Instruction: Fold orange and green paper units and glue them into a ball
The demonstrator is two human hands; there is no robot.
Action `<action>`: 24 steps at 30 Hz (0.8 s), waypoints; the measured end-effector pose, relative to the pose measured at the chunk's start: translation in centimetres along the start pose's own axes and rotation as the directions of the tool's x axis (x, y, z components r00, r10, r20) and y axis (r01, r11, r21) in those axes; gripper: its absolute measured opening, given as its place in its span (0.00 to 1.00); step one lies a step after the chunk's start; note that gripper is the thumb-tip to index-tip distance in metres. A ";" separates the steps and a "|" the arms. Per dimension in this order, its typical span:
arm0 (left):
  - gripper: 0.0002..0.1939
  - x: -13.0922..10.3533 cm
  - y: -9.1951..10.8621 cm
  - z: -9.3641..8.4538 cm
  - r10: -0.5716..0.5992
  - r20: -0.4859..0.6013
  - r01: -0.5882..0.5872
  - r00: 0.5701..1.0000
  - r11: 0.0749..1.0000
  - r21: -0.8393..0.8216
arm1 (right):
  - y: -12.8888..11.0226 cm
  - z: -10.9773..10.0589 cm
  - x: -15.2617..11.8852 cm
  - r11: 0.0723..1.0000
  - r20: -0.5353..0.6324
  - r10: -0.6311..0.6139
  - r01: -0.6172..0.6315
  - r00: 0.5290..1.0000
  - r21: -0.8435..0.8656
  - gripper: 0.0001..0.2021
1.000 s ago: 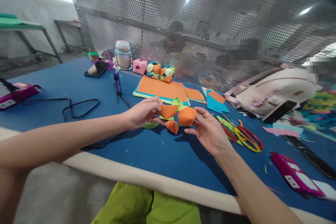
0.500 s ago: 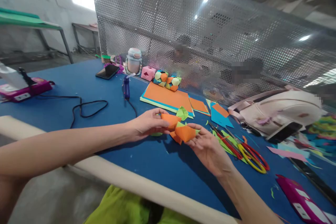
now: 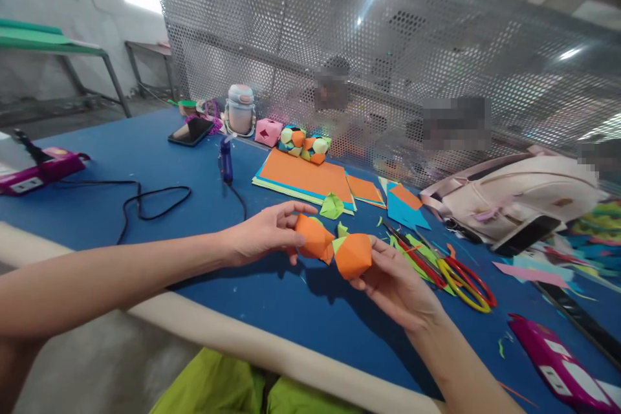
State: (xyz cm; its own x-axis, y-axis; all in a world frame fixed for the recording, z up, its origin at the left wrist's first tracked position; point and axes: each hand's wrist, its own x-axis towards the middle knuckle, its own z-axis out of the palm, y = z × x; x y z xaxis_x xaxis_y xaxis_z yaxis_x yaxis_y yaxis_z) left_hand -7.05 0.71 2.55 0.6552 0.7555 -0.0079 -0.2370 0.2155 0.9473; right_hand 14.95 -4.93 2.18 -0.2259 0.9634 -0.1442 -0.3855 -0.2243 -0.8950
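Above the blue table (image 3: 291,317), my left hand (image 3: 272,233) grips an orange folded paper piece (image 3: 312,236) between thumb and fingers. My right hand (image 3: 395,278) holds another orange folded piece (image 3: 353,257) with light green at its upper left. The two pieces are side by side, very close; whether they touch I cannot tell. Just beyond them lies a light green folded piece (image 3: 332,206). A stack of orange, blue and green sheets (image 3: 305,174) is behind it. Two patterned paper balls (image 3: 292,140) (image 3: 317,149) and a pink paper cube (image 3: 268,132) stand behind the stack.
Red- and yellow-handled scissors (image 3: 463,284) lie among green scraps at right. A glue gun (image 3: 226,160) stands left of the stack, its cord trailing. A bottle (image 3: 240,110), phone (image 3: 191,131), pale backpack (image 3: 524,197) and magenta power strips (image 3: 557,359) (image 3: 46,168) surround the work area.
The orange pieces have been turned and drawn slightly apart, showing rounder sides. My right hand has moved a little right and down. The view has shifted slightly.
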 end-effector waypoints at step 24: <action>0.24 -0.3 -0.8 0.6 -0.113 0.052 0.112 0.992 0.994 0.016 | 1.4 0.8 1.0 1.000 -0.145 -0.016 0.012 0.989 -0.028 0.11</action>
State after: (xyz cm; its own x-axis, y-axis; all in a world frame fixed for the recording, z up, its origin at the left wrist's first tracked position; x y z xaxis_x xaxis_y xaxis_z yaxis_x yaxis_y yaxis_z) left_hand -6.62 0.00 1.95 0.7141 0.6931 -0.0980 -0.1509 0.2891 0.9454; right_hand 13.49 -4.39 1.13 -0.0875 0.9780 -0.1895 -0.3635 -0.2085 -0.9080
